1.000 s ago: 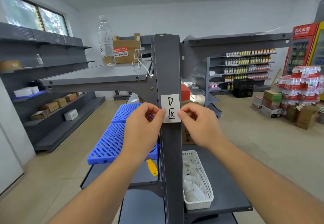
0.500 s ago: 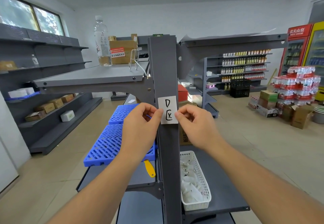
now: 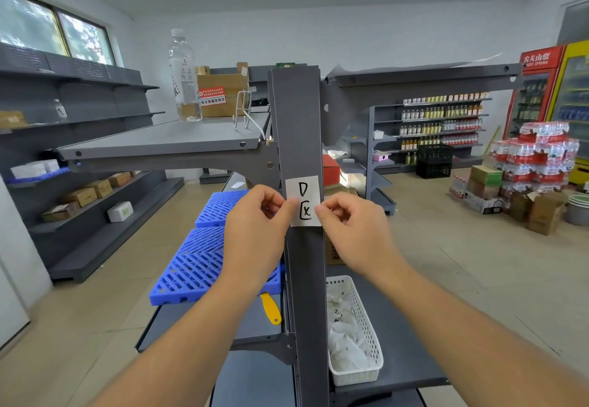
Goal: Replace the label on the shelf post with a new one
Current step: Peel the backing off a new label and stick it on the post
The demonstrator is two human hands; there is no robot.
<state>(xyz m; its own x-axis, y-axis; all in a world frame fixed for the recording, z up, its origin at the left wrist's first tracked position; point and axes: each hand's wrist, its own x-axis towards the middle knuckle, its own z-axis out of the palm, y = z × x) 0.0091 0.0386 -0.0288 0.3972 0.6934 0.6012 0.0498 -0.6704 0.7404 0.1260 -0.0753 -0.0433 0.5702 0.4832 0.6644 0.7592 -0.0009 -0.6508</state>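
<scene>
A white paper label (image 3: pixel 303 200) with black hand-drawn marks lies flat against the front of the grey shelf post (image 3: pixel 299 126), about halfway up. My left hand (image 3: pixel 255 234) pinches the label's lower left edge with thumb and forefinger. On the other side, my right hand (image 3: pixel 353 231) pinches its lower right edge the same way. Both hands sit at the same height, one on each side of the post.
A white basket (image 3: pixel 366 317) of crumpled papers stands on the lower right shelf. Blue plastic grids (image 3: pixel 204 260) and a yellow-handled tool (image 3: pixel 271 309) lie on the lower left shelf. A water bottle (image 3: pixel 185 78) and a cardboard box (image 3: pixel 220 94) stand on the upper shelf.
The hands and the label stay in the same place on the post. Only my head has shifted slightly, so the view has moved a little.
</scene>
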